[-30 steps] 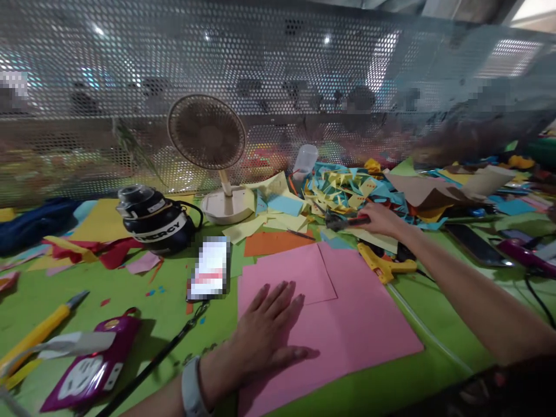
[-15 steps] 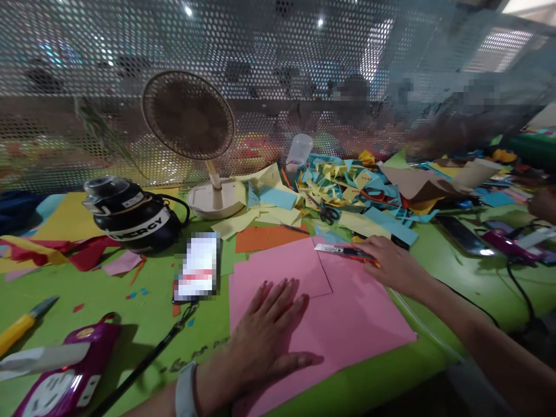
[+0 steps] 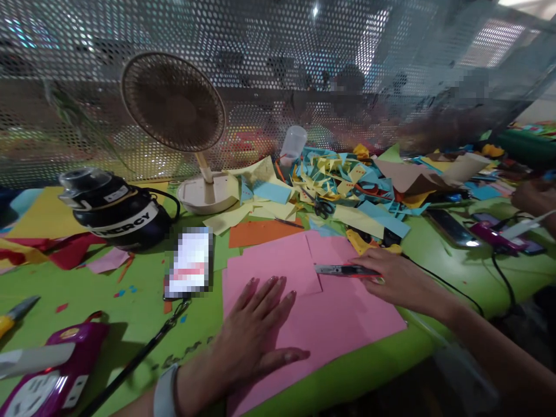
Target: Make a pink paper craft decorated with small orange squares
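Pink paper [image 3: 343, 324] lies on the green table, with a smaller pink sheet [image 3: 273, 258] on top of a larger one. My left hand [image 3: 260, 330] rests flat on both, fingers spread. My right hand [image 3: 395, 278] is closed around a utility knife [image 3: 347, 270], its blade pointing left at the right edge of the smaller sheet. Whether the tip touches the paper I cannot tell. Just behind my right hand lies a yellow-handled tool [image 3: 358, 240], partly hidden.
Behind the paper are scissors [image 3: 322, 207], an orange sheet [image 3: 256, 233] and a heap of blue and yellow scraps [image 3: 334, 171]. A fan [image 3: 208, 194], a black jug [image 3: 121, 211] and a lit phone [image 3: 189, 260] stand or lie leftward. A purple device [image 3: 73, 347] is at front left.
My right hand has drawn the knife toward me along the smaller sheet's edge, uncovering the yellow-handled tool. My left hand stays on the paper. The view has shifted slightly.
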Demonstrator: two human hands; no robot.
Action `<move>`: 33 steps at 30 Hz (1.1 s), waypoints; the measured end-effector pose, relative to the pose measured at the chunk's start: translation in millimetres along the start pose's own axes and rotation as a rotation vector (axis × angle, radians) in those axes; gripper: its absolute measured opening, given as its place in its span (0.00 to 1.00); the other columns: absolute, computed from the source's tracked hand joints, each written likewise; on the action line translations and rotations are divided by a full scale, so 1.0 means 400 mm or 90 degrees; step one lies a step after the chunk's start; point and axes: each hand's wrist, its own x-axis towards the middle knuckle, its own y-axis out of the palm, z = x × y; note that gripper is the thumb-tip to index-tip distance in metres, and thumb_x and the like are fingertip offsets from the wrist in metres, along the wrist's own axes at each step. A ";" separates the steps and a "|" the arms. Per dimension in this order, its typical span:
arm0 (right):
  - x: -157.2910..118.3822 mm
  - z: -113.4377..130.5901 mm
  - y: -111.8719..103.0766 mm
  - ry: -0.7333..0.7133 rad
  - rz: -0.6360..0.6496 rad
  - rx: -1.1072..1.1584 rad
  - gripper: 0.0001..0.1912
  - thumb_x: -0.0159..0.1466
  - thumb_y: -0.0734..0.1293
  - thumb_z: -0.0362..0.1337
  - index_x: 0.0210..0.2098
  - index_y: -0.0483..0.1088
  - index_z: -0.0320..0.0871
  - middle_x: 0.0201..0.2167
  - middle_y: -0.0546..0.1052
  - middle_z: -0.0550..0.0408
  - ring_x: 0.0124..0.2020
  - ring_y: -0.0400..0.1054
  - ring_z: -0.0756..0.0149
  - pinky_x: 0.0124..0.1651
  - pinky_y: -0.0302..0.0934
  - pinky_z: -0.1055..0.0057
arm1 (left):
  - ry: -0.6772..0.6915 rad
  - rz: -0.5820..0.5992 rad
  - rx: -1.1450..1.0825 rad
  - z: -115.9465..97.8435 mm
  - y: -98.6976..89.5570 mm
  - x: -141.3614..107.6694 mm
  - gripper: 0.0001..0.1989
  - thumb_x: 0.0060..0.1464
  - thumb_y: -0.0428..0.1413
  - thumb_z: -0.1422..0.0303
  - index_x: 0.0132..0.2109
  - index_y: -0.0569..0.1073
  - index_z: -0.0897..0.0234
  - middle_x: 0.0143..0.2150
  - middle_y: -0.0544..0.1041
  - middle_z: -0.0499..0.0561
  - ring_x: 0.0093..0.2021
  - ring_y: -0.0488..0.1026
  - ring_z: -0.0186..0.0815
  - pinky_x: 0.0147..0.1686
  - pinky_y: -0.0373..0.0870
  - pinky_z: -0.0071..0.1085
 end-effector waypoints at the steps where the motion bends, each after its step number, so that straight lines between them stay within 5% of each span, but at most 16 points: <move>1: 0.004 0.003 0.007 0.002 0.005 0.021 0.22 0.61 0.61 0.34 0.54 0.72 0.47 0.46 0.76 0.47 0.48 0.70 0.54 0.50 0.65 0.61 | -0.004 -0.002 0.002 0.005 -0.001 -0.007 0.42 0.56 0.45 0.39 0.69 0.52 0.59 0.69 0.59 0.58 0.68 0.54 0.53 0.67 0.42 0.51; 10: 0.070 0.051 0.057 -0.054 -0.002 0.115 0.17 0.67 0.61 0.39 0.53 0.72 0.46 0.44 0.72 0.46 0.49 0.67 0.55 0.51 0.63 0.59 | -0.060 -0.024 0.010 0.020 -0.012 -0.020 0.42 0.56 0.46 0.40 0.67 0.57 0.65 0.69 0.59 0.60 0.69 0.51 0.49 0.67 0.42 0.46; 20: 0.028 0.045 0.104 -0.087 -0.085 0.056 0.19 0.69 0.60 0.37 0.58 0.69 0.50 0.47 0.72 0.45 0.51 0.66 0.54 0.54 0.62 0.56 | -0.057 -0.019 -0.007 0.014 0.003 -0.013 0.46 0.56 0.47 0.40 0.70 0.45 0.65 0.69 0.57 0.62 0.69 0.50 0.51 0.66 0.43 0.49; 33: 0.016 0.045 0.107 -0.144 -0.125 0.034 0.18 0.69 0.61 0.37 0.57 0.70 0.48 0.43 0.73 0.46 0.45 0.68 0.57 0.48 0.66 0.57 | -0.058 -0.017 0.024 0.011 -0.003 -0.014 0.46 0.56 0.45 0.39 0.70 0.48 0.67 0.69 0.57 0.62 0.70 0.50 0.50 0.66 0.46 0.50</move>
